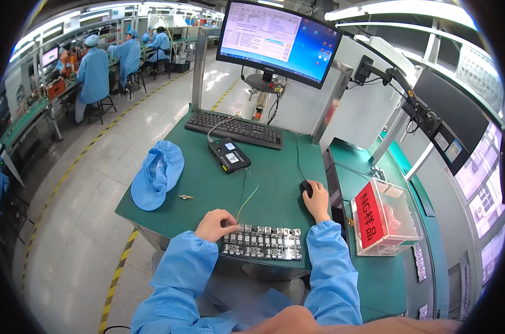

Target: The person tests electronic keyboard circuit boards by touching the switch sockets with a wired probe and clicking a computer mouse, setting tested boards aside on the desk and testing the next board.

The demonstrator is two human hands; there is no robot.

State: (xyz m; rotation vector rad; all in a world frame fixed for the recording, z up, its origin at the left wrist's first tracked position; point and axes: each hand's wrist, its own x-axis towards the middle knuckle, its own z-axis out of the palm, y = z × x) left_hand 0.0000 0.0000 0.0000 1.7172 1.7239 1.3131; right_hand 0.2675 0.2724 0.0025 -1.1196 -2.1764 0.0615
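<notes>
A panel of circuit boards (pixel 262 243), crowded with small metal parts, lies at the near edge of the green table. My left hand (pixel 214 225) is at its upper left corner, thumb and fingers closed in a pinch where a thin yellow-green wire (pixel 249 199) ends. The fingertips cover that end of the wire. The other end runs up to a small black device (pixel 229 155) with a lit display. Over to the right, my right hand (pixel 317 201) rests curled on a black computer mouse (pixel 306 188).
A black keyboard (pixel 234 129) lies below a lit monitor (pixel 279 42). A blue cloth cap (pixel 158 175) and a small brass connector (pixel 186 196) are on the table's left. A clear box (pixel 398 225) with a red label stands on the right. Several people in blue work at far-left benches.
</notes>
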